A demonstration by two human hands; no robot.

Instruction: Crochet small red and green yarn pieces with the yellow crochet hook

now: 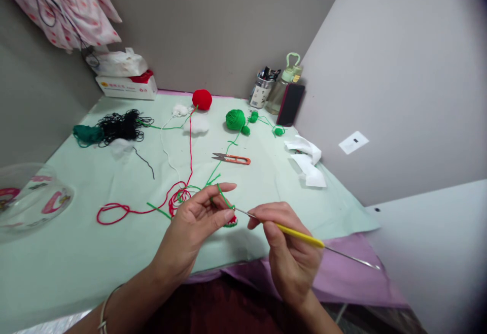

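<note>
My left hand pinches a small red, white and green crochet piece between thumb and fingers. Green yarn loops over its raised index finger. In my right hand is a crochet hook with a yellow handle, held like a pencil. Its thin metal tip meets the piece at the green loop; whether it passes through a stitch is too small to tell. Most of the piece is hidden behind my left thumb. Loose red yarn lies tangled just behind my left hand.
Orange-handled thread snips lie beyond my hands. Farther back are a red yarn ball, a green yarn ball and black yarn. A clear bowl stands left; a phone leans on a bottle. White tissue lies right.
</note>
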